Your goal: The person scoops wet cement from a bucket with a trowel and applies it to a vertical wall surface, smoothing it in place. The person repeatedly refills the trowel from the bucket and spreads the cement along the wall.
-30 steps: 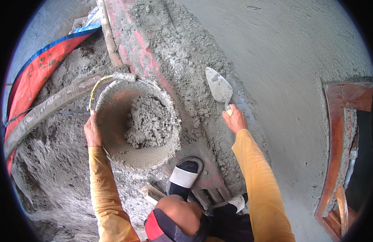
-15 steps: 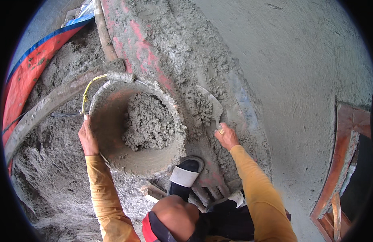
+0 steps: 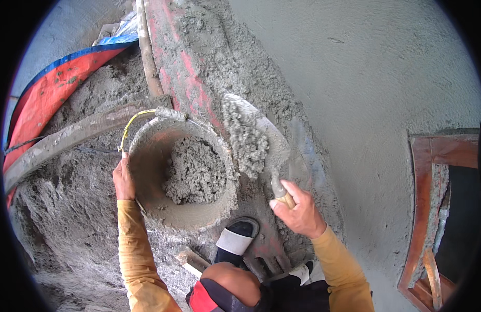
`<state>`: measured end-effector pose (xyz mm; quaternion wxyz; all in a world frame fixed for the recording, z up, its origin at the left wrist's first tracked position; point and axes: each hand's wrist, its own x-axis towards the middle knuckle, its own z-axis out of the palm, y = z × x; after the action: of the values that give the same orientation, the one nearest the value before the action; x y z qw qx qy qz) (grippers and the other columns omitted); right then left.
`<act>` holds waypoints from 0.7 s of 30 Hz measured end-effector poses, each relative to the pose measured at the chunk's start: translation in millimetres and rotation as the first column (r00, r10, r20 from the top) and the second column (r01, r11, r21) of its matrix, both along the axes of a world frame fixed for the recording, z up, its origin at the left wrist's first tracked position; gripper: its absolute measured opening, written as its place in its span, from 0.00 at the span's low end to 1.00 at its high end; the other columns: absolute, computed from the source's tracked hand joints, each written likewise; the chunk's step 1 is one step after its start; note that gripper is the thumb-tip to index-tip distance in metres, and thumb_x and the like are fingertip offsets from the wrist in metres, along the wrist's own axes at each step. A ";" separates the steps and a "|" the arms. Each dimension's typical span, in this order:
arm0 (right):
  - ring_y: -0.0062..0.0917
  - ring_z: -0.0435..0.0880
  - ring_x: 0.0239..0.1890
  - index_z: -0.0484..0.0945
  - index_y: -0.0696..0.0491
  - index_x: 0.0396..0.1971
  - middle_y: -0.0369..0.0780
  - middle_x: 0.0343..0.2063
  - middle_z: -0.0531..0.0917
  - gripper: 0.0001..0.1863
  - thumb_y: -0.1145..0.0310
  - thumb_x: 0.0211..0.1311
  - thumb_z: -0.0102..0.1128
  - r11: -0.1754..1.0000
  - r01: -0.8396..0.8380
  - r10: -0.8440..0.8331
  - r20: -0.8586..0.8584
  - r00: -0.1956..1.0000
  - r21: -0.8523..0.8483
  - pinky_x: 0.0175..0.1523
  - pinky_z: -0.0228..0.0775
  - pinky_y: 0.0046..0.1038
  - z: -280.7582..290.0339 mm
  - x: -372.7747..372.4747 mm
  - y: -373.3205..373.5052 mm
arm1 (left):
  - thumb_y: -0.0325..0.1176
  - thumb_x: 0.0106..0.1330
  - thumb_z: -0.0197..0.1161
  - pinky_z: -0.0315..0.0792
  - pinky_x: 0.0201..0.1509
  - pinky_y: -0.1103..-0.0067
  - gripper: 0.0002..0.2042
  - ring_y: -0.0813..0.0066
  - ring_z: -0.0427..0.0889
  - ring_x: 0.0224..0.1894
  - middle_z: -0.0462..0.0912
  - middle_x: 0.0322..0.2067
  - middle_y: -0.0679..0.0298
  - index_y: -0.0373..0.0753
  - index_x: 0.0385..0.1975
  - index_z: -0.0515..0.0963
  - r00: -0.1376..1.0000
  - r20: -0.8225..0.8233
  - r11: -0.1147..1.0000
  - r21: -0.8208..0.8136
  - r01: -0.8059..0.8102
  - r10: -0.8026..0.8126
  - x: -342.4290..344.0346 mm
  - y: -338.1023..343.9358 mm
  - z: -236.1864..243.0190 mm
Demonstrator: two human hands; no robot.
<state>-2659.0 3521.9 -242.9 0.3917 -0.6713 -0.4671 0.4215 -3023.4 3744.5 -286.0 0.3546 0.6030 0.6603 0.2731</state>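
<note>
My right hand [image 3: 299, 208] grips the wooden handle of a trowel [image 3: 256, 136], whose blade carries a heap of wet grey mortar and hangs above the bucket's right rim. The mortar-caked bucket [image 3: 147, 166] sits below me, partly filled with a lump of mortar [image 3: 195, 171]. My left hand [image 3: 124, 179] holds the bucket's left rim, close to its yellow wire handle [image 3: 127, 129]. Both arms wear yellow sleeves.
A red, mortar-covered plank [image 3: 188, 57] runs up the middle. A freshly plastered grey wall [image 3: 375, 78] fills the right, with a red wooden frame [image 3: 425, 208] at its edge. A red and blue tarp [image 3: 48, 93] and a mortar-crusted beam [image 3: 69, 135] lie left. My sandalled foot [image 3: 236, 240] stands below the bucket.
The trowel came off the wall side, dipped by the bucket and is now lifted with a load of mortar. My left hand stayed on the bucket rim.
</note>
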 end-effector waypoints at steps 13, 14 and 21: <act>0.41 0.79 0.27 0.71 0.62 0.40 0.49 0.28 0.78 0.20 0.68 0.48 0.62 0.999 0.011 0.008 0.397 0.918 -0.046 0.31 0.72 0.33 26.1 23.2 -19.5 | 0.45 0.70 0.42 0.66 0.36 0.79 0.24 0.79 0.70 0.30 0.76 0.25 0.63 0.25 0.32 0.74 0.999 -0.035 1.000 -0.020 -0.007 0.006 9.1 1.9 2.9; 0.35 0.79 0.27 0.71 0.64 0.41 0.48 0.27 0.78 0.21 0.69 0.49 0.62 0.992 0.053 -0.007 0.378 0.926 -0.113 0.33 0.71 0.30 33.8 30.2 -31.0 | 0.46 0.70 0.41 0.67 0.37 0.75 0.24 0.71 0.74 0.31 0.78 0.26 0.57 0.27 0.33 0.75 0.994 -0.103 0.999 0.024 -0.028 0.030 11.1 0.9 -1.1; 0.20 0.75 0.22 0.70 0.65 0.43 0.38 0.21 0.76 0.20 0.72 0.51 0.59 0.694 0.382 -0.338 0.192 0.921 -0.610 0.27 0.68 0.22 190.1 -12.5 -113.8 | 0.48 0.69 0.38 0.67 0.42 0.64 0.20 0.49 0.73 0.39 0.72 0.42 0.53 0.38 0.41 0.73 0.838 -0.535 0.992 -0.008 0.122 -0.107 -5.5 -7.5 32.7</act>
<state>-2671.5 3408.1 -52.8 0.2005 -0.8552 -0.1683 0.4473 -3028.9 3737.0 -253.3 0.1646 0.6982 0.6919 0.0816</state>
